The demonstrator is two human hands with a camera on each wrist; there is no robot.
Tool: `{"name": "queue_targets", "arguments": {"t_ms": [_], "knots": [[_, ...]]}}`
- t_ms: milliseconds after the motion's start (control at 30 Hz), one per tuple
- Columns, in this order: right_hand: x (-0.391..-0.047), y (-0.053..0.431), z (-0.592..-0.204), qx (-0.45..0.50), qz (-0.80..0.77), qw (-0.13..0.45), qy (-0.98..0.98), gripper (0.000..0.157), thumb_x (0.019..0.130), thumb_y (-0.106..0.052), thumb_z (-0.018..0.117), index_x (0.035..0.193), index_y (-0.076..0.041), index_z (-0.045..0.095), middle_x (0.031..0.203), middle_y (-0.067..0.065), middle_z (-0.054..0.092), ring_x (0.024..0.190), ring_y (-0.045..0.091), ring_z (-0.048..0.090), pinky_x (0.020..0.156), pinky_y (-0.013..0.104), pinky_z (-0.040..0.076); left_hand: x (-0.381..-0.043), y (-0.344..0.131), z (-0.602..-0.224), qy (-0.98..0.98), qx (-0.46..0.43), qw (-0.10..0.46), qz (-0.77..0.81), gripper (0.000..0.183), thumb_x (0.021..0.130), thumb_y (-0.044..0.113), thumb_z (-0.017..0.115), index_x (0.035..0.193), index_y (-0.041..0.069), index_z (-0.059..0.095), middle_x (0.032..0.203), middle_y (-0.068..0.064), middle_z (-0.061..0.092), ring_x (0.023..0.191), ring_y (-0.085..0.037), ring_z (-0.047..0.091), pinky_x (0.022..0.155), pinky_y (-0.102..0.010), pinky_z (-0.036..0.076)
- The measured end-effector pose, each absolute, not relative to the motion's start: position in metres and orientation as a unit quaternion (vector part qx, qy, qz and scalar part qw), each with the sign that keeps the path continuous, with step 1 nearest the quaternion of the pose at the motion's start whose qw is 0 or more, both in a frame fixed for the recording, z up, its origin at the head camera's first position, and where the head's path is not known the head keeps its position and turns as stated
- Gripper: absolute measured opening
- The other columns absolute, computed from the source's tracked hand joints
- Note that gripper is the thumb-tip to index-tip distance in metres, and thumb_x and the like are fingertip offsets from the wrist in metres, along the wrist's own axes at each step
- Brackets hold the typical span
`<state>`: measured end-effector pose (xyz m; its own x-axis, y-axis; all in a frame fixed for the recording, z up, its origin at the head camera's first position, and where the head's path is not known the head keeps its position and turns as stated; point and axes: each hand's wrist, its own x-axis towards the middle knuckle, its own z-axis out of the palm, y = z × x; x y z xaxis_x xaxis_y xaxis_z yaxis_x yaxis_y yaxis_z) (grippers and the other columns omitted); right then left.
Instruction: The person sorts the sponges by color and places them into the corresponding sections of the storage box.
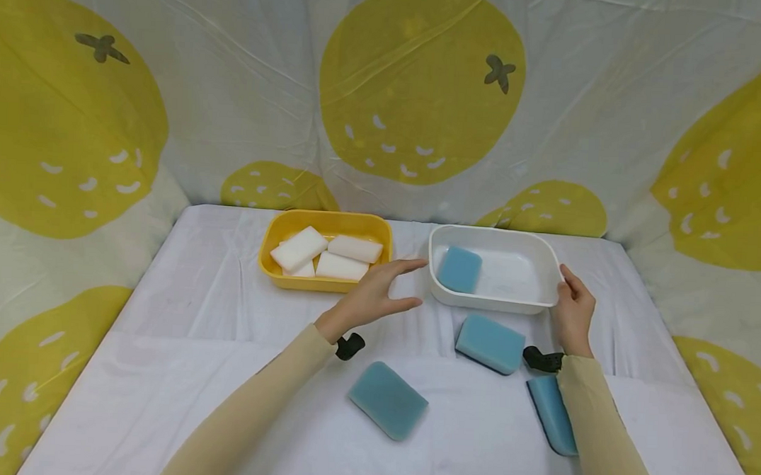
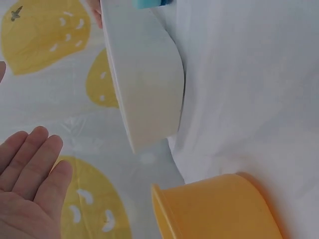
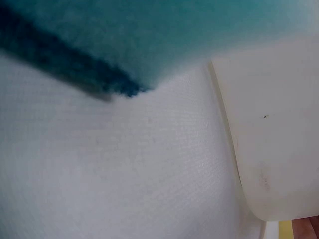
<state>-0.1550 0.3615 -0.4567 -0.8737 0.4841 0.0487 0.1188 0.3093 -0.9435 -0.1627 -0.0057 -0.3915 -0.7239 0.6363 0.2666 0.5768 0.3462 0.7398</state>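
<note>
My left hand [image 1: 381,291] reaches toward the left end of a white plastic container [image 1: 492,302], thumb and fingers spread apart and nothing between them. In the left wrist view the left fingers [image 2: 37,159] look straight. At the container's right end, my right hand [image 1: 575,310] grips the rim. Inside the container one blue sponge [image 1: 460,269] lies at the left. Another blue sponge [image 1: 490,344] is on the table just in front, and a third sponge [image 1: 389,401] lies nearer, between the forearms. Partly hidden by the right sleeve is one more blue sponge [image 1: 553,415].
A yellow container [image 1: 315,284] with several white sponges [image 1: 343,266] stands left of the white one, behind the left wrist. White cloth covers the table [image 1: 473,454]. A curtain with a yellow fruit print [image 1: 419,83] hangs at the back and both sides.
</note>
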Motion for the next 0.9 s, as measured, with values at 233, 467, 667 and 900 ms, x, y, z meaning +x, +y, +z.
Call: {"name": "queue_targets", "arguments": {"t_ms": [233, 467, 667, 900], "knots": [[-0.155, 0.359, -0.454, -0.203, 0.556, 0.154, -0.791, 0.044, 0.103, -0.016, 0.033, 0.146, -0.010, 0.040, 0.150, 0.009, 0.036, 0.134, 0.017, 0.036, 0.105, 0.028, 0.036, -0.149, -0.027, -0.395, 0.818, 0.364, 0.055, 0.441, 0.062, 0.089, 0.024, 0.071, 0.142, 0.007, 0.044, 0.143, -0.005, 0.046, 0.130, -0.018, 0.043, 0.108, -0.037, 0.033], [-0.156, 0.360, -0.454, -0.202, 0.560, 0.152, -0.789, 0.044, 0.103, -0.016, 0.033, 0.146, -0.010, 0.039, 0.151, 0.008, 0.035, 0.135, 0.017, 0.034, 0.106, 0.031, 0.035, -0.135, -0.052, -0.403, 0.821, 0.341, 0.063, 0.454, 0.063, 0.087, 0.024, 0.072, 0.142, 0.009, 0.045, 0.144, -0.003, 0.045, 0.132, -0.018, 0.041, 0.108, -0.035, 0.034], [-0.156, 0.361, -0.455, -0.200, 0.558, 0.154, -0.790, 0.044, 0.103, -0.016, 0.033, 0.146, -0.011, 0.040, 0.150, 0.007, 0.035, 0.134, 0.017, 0.036, 0.105, 0.030, 0.036, -0.122, -0.068, -0.408, 0.820, 0.347, 0.042, 0.454, 0.065, 0.084, 0.020, 0.075, 0.141, 0.008, 0.047, 0.142, -0.005, 0.047, 0.128, -0.021, 0.046, 0.105, -0.037, 0.038], [-0.156, 0.360, -0.454, -0.208, 0.560, 0.153, -0.787, 0.044, 0.102, -0.016, 0.033, 0.145, -0.010, 0.041, 0.150, 0.008, 0.036, 0.133, 0.015, 0.036, 0.104, 0.027, 0.037, -0.109, -0.078, -0.410, 0.812, 0.346, 0.054, 0.466, 0.068, 0.084, 0.020, 0.076, 0.143, 0.008, 0.045, 0.143, -0.003, 0.046, 0.128, -0.021, 0.046, 0.104, -0.039, 0.039]]}}
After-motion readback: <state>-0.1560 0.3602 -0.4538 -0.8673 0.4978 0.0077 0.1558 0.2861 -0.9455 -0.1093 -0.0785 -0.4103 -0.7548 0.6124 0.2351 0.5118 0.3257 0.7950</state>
